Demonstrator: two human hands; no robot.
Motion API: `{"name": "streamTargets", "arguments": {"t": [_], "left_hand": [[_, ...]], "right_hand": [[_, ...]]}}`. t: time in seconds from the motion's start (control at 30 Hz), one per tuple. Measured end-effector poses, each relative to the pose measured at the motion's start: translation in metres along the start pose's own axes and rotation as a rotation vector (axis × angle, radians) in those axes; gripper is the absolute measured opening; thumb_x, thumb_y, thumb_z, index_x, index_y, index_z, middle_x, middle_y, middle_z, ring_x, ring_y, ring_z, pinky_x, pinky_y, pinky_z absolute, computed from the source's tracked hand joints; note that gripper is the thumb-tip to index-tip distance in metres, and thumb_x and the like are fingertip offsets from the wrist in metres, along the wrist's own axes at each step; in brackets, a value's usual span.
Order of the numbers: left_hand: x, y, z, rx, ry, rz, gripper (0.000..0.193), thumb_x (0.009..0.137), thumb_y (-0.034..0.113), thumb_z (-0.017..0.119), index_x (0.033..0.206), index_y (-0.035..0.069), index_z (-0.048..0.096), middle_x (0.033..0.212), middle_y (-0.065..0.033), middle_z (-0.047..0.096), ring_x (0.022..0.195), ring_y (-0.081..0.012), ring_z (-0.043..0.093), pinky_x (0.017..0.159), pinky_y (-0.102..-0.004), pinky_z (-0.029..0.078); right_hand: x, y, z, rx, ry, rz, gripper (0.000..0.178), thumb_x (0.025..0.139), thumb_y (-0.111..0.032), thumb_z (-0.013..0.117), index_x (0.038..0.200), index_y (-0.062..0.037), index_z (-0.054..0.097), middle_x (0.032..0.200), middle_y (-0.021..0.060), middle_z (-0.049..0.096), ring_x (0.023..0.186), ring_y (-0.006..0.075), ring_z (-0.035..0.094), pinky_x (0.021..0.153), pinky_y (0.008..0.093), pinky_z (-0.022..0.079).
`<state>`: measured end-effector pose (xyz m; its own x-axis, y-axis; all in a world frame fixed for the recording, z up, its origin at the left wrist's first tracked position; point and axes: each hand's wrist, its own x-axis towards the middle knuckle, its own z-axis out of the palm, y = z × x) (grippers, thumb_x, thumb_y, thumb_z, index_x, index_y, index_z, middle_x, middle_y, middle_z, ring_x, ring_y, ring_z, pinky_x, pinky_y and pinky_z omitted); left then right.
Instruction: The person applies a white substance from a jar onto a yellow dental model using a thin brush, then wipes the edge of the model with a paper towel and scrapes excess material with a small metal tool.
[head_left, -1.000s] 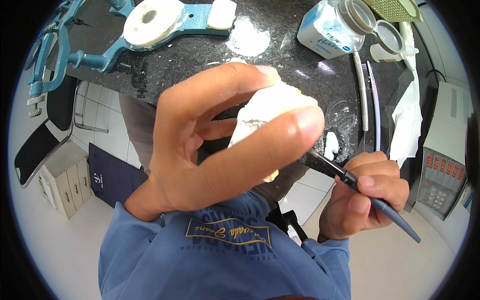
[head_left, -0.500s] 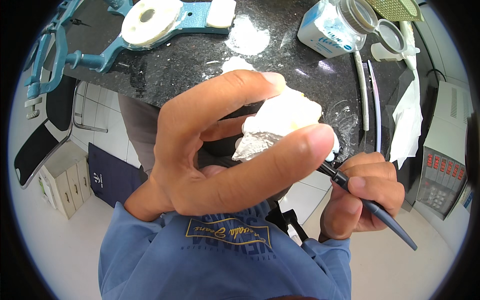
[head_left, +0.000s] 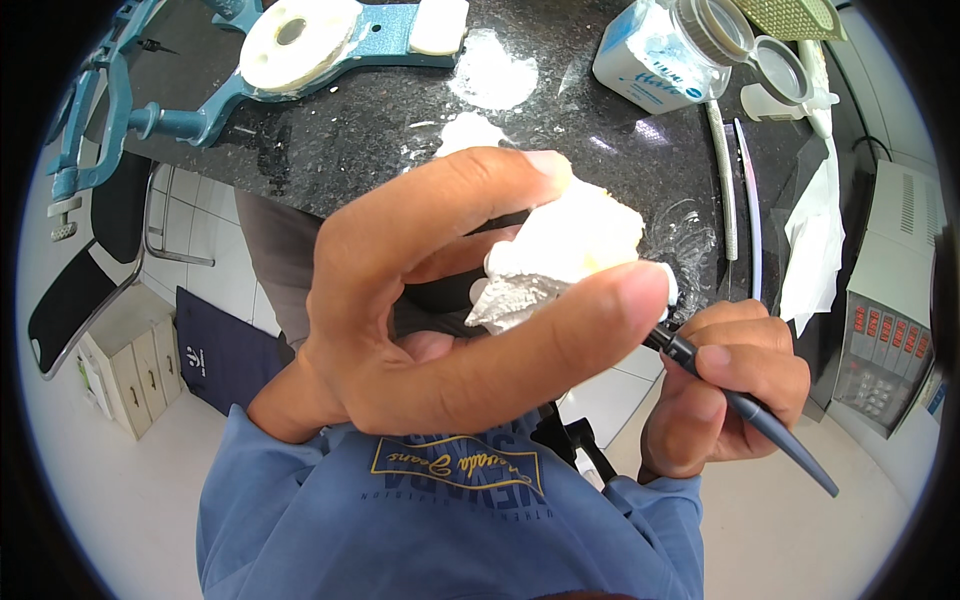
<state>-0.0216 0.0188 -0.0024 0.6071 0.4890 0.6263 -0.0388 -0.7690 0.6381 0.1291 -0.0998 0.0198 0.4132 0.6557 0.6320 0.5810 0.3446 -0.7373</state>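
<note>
A rough white plaster piece [head_left: 575,235] with a faint yellow tint at its far edge is held up between the thumb and fingers of my left hand [head_left: 400,310]. In my right hand [head_left: 735,385], just to the right and nearer, the fingers close around a slim tool with a tapered dark blue handle [head_left: 770,430]. Its black front part points up and left toward the plaster piece. My left thumb hides the tool's working tip, so its kind and any contact with the plaster cannot be made out.
On the dark speckled counter [head_left: 570,130] stand a blue metal articulator [head_left: 210,115] and an open plastic jar [head_left: 650,60]. White powder [head_left: 495,75] is spilled there. Two thin sticks [head_left: 748,210] and white paper [head_left: 812,240] lie at the right, beside a grey control unit [head_left: 885,310].
The left thumb and the plaster piece have shifted slightly downward. The right hand keeps its grip on the tool, whose handle has moved a little.
</note>
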Motion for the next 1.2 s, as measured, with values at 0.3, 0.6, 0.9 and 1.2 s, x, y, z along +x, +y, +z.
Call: {"name": "streamTargets", "arguments": {"t": [0.3, 0.6, 0.9, 1.2], "left_hand": [[-0.004, 0.003, 0.002, -0.223, 0.037, -0.119, 0.073, 0.066, -0.003, 0.079, 0.126, 0.017, 0.042, 0.125, -0.0205, 0.038, 0.102, -0.0376, 0.060, 0.080, -0.0402, 0.060], [-0.002, -0.013, -0.001, -0.075, 0.032, 0.136, 0.077, 0.062, -0.011, 0.078, 0.123, 0.008, 0.034, 0.126, -0.0232, 0.034, 0.104, -0.0461, 0.058, 0.077, -0.0411, 0.061], [-0.003, -0.014, 0.001, -0.063, 0.086, 0.141, 0.081, 0.063, -0.003, 0.081, 0.126, 0.007, 0.031, 0.126, -0.0247, 0.034, 0.105, -0.0448, 0.058, 0.075, -0.0419, 0.061], [-0.001, -0.003, -0.006, -0.479, 0.062, -0.244, 0.087, 0.064, 0.001, 0.076, 0.133, -0.004, 0.023, 0.129, -0.0263, 0.039, 0.117, -0.0293, 0.051, 0.092, -0.0379, 0.053]], "right_hand": [[0.006, -0.001, -0.011, 0.208, 0.014, 0.221, 0.021, 0.083, -0.011, 0.064, 0.095, 0.0020, 0.051, 0.068, 0.0124, 0.058, 0.057, 0.0150, 0.057, 0.049, 0.0230, 0.048], [0.006, 0.000, -0.010, 0.228, -0.040, 0.234, 0.021, 0.084, -0.010, 0.064, 0.093, 0.0039, 0.051, 0.069, 0.0127, 0.059, 0.057, 0.0149, 0.058, 0.050, 0.0234, 0.050], [0.006, 0.000, -0.008, 0.164, -0.055, 0.207, 0.023, 0.089, -0.023, 0.059, 0.095, -0.0018, 0.051, 0.066, 0.0094, 0.053, 0.054, 0.0133, 0.051, 0.047, 0.0217, 0.041], [-0.003, 0.000, -0.015, 0.214, -0.138, -0.111, 0.025, 0.078, -0.005, 0.065, 0.099, 0.0025, 0.052, 0.080, 0.0127, 0.054, 0.059, 0.0199, 0.057, 0.052, 0.0282, 0.054]]}}
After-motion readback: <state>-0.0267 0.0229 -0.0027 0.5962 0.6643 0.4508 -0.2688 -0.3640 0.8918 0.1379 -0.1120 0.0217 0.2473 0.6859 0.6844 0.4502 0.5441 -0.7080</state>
